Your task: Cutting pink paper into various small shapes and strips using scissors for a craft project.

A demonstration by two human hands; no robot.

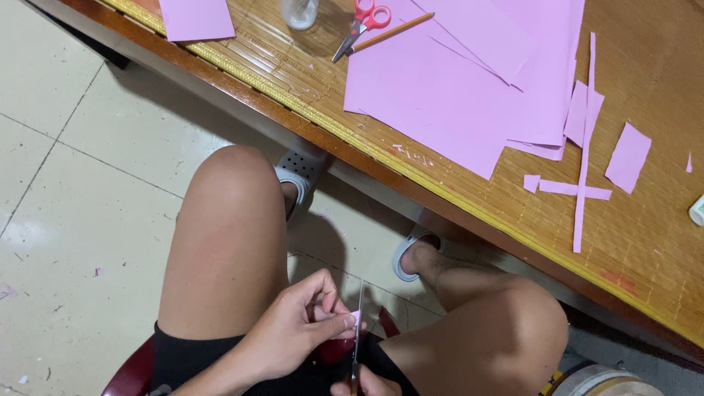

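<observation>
My left hand (297,326) pinches a tiny pink paper scrap (355,318) between thumb and fingers, held over my lap. My right hand (367,383) shows only partly at the bottom edge and grips a pair of scissors (357,334), blades pointing up beside the scrap. Both hands hover between my bare knees, above a red stool (132,374).
A bamboo-mat tabletop (645,249) runs diagonally above. On it lie large pink paper sheets (455,81), cut pink strips (583,158), red-handled scissors (359,26), a pencil (389,33) and a clear jar (299,13). Below is a tiled floor (73,220) with my feet in grey slippers (297,180).
</observation>
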